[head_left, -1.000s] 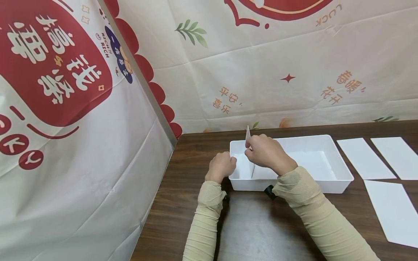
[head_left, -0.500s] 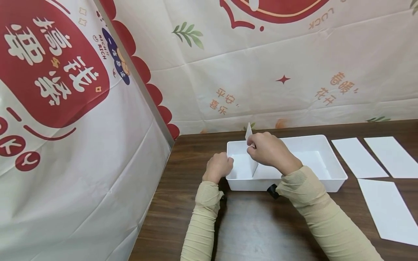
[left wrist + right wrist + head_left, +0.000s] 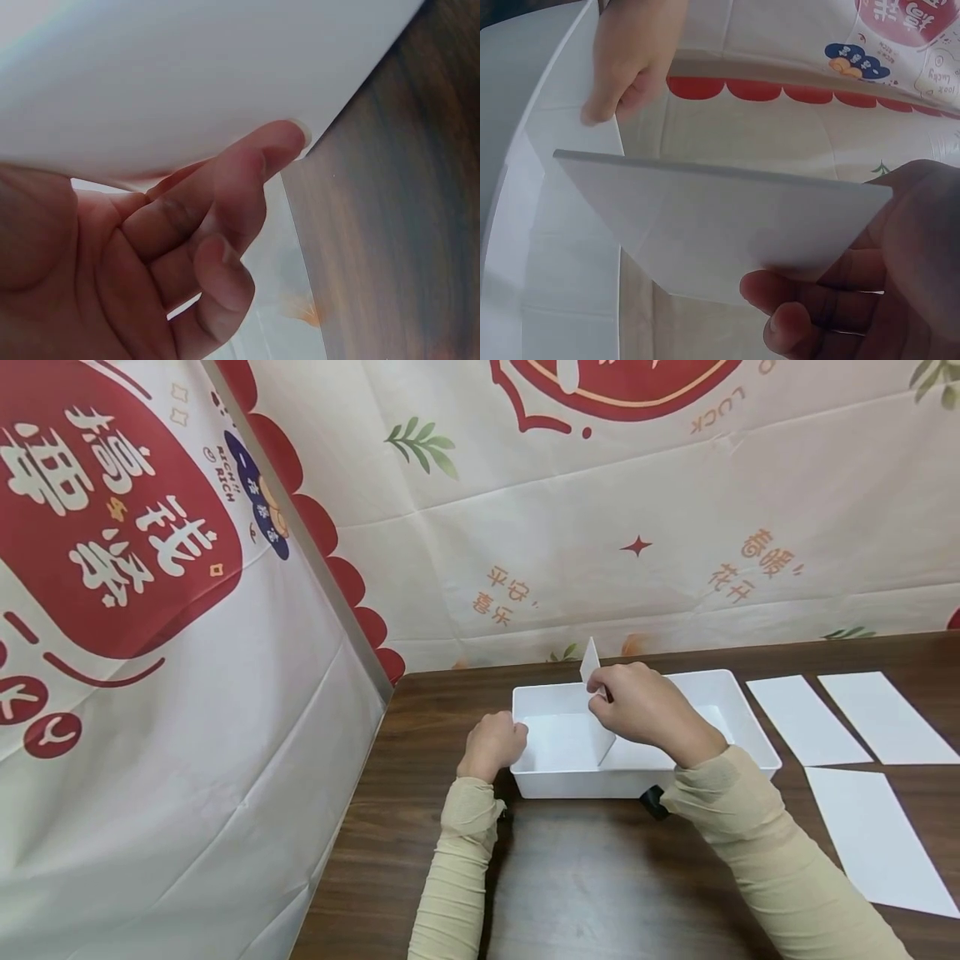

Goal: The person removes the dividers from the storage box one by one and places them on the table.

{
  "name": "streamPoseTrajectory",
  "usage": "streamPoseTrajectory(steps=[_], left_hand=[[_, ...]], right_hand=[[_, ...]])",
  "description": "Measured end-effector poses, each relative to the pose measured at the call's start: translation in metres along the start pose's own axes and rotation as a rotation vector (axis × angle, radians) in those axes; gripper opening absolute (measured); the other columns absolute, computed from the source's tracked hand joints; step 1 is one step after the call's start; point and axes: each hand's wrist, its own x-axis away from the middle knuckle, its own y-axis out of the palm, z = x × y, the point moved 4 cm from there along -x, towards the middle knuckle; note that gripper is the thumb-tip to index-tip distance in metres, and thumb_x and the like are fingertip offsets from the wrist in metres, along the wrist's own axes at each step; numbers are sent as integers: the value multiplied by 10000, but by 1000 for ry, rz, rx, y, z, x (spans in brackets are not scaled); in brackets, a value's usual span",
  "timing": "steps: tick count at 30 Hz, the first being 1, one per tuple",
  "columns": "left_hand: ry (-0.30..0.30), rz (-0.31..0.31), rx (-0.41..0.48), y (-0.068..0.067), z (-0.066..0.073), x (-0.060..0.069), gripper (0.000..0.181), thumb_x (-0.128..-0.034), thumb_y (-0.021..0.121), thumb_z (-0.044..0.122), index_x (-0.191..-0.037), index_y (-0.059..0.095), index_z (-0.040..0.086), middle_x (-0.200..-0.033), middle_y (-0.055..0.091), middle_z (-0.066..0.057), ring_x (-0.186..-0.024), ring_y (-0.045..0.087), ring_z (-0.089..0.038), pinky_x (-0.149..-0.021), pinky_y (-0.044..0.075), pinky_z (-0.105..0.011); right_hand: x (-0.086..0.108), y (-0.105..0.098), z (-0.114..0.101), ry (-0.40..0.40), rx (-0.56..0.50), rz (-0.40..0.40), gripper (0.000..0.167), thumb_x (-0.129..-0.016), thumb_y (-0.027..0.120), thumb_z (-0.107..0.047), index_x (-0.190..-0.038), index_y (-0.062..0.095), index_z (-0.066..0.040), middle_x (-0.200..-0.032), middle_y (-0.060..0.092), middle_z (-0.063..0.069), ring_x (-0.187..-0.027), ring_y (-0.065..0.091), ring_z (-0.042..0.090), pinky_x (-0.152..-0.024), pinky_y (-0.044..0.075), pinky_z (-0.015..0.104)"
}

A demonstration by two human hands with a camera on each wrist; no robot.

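Observation:
A white rectangular tray point(image 3: 577, 785) lies lengthwise on the dark wooden table. My left hand point(image 3: 491, 745) grips its left end wall, thumb over the rim and fingers against the outer face, as the left wrist view shows. My right hand point(image 3: 648, 706) pinches a thin white panel point(image 3: 590, 662) by its edge. This panel stands upright across the inside of the tray, its top rising above the rim. In the right wrist view the panel point(image 3: 705, 225) is flat and stiff-looking. My right hand and forearm hide part of the tray's right half.
Three flat white panels lie on the table to the tray's right: one nearest the tray point(image 3: 806, 718), a far right panel point(image 3: 888, 718) and a nearer panel point(image 3: 877, 835). A printed cloth backdrop point(image 3: 450, 543) hangs behind and left of the table.
My right hand has moved the upright panel rightward along the tray, so the space left of it is wider. The left hand still holds the tray's end. The head view has shifted slightly.

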Motion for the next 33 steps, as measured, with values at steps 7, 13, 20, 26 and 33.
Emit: streamPoseTrajectory(steps=[7, 13, 20, 26, 33], left_hand=[[1, 3, 1, 0, 0, 1, 314, -997, 434, 252, -892, 658, 59, -883, 642, -108, -753, 580, -225, -669, 485, -387], [3, -4, 4, 1, -1, 0, 315, -1003, 431, 249, -891, 653, 56, -832, 620, -102, -734, 573, -225, -657, 478, -376], [5, -1, 9, 2, 0, 0, 311, -1004, 435, 245, -912, 660, 51, -839, 620, -98, -730, 570, -220, -653, 474, -372], [4, -11, 17, 2, 0, 0, 311, -1000, 428, 245, -855, 636, 65, -782, 596, -93, -706, 568, -223, -633, 466, -366], [2, -4, 16, 0, 0, 1, 323, -1002, 428, 246, -916, 663, 43, -868, 639, -114, -744, 581, -229, -663, 486, -392]], right_hand=[[7, -7, 9, 19, 7, 6, 275, -845, 508, -73, -1002, 720, 4, -817, 677, 52, -680, 554, 192, -610, 438, 348], [13, -14, 17, 44, 19, 8, 286, -845, 504, -76, -1020, 713, 13, -817, 666, 61, -667, 539, 194, -587, 410, 323], [21, -19, 28, 75, -5, 8, 303, -852, 488, -71, -1037, 707, 29, -758, 626, 41, -630, 504, 180, -559, 381, 308], [28, -21, 36, 83, -21, -3, 285, -871, 507, -74, -1047, 700, 40, -739, 610, 42, -599, 485, 165, -532, 379, 306], [37, -32, 45, 84, -15, 4, 269, -884, 522, -59, -1057, 699, 47, -751, 594, 46, -641, 492, 177, -555, 388, 315]])
